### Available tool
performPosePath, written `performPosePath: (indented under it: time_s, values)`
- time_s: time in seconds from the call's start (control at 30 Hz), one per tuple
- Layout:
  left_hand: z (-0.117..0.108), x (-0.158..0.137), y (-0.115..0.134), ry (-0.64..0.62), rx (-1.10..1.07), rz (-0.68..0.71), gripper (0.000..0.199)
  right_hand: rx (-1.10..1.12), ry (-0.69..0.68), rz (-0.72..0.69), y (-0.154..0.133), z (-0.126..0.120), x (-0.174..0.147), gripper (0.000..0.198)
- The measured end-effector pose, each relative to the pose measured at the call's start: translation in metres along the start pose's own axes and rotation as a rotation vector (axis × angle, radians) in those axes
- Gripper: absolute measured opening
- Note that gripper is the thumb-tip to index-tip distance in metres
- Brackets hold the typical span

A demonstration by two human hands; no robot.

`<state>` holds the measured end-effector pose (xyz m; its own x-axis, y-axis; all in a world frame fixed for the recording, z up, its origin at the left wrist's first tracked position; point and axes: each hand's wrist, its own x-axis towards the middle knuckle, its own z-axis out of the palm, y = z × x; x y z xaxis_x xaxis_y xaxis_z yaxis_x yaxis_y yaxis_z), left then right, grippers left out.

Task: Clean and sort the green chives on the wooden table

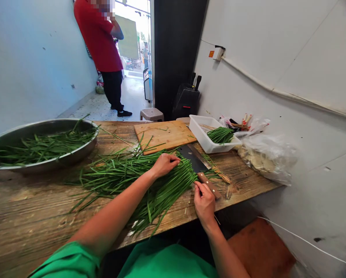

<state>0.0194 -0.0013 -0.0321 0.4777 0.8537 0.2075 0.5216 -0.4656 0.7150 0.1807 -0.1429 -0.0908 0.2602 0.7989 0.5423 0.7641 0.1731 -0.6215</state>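
Note:
A large pile of garlic chives (161, 181) lies across the wooden table, its stem ends pointing right. My left hand (165, 165) rests over the upper stems, with thumb and fingers pinched on chives near their ends. At the lower right tips of the pile is my right hand (204, 200), its fingers closed on stem ends; exactly how many stems it grips is hidden. A cleaver (191, 157) with a wooden handle lies flat just beyond the stem ends, its handle close to my right hand.
A wooden cutting board (164, 135) lies behind the pile. To its right stands a white plastic tray (200, 135) with a chive bundle (221, 135), some skewers (221, 174) and a plastic bag (267, 158). A metal basin (83, 154) holds loose chives at left. A person (100, 42) stands near the doorway.

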Motion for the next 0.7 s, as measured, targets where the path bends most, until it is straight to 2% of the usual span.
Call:
performPosePath:
  time_s: [0.7]
  values:
    - [-0.0033, -0.0028, 0.0061, -0.016, -0.004, 0.014, 0.029, -0.027, 0.012, -0.020, 0.0011, 0.0006, 0.0000, 0.030]
